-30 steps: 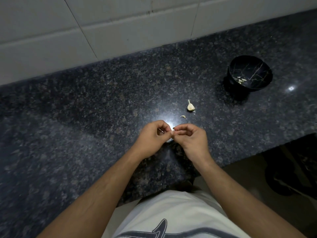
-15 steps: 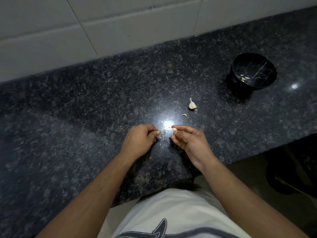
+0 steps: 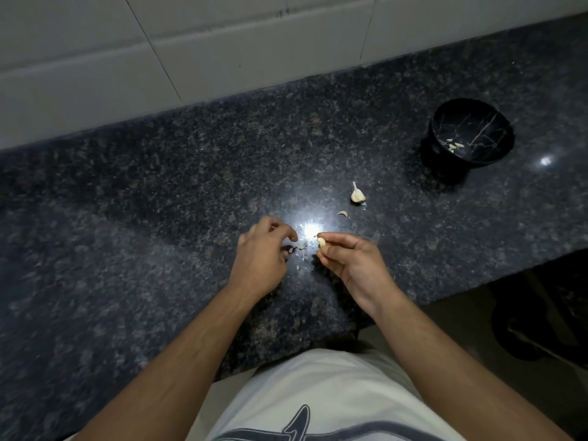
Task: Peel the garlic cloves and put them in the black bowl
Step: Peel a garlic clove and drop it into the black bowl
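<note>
Only right hand [image 3: 356, 262] pinches peeled clove [image 3: 321, 242]; no legible writing.

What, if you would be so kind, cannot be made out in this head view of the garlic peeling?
- Clove in the right hand: too small to tell if fully peeled.
- Left hand: its curled fingers hide whether it holds peel.
- Black bowl: the pale pieces are too small to count.
- Dark object on the floor: dim, cut off by the right edge.
</note>
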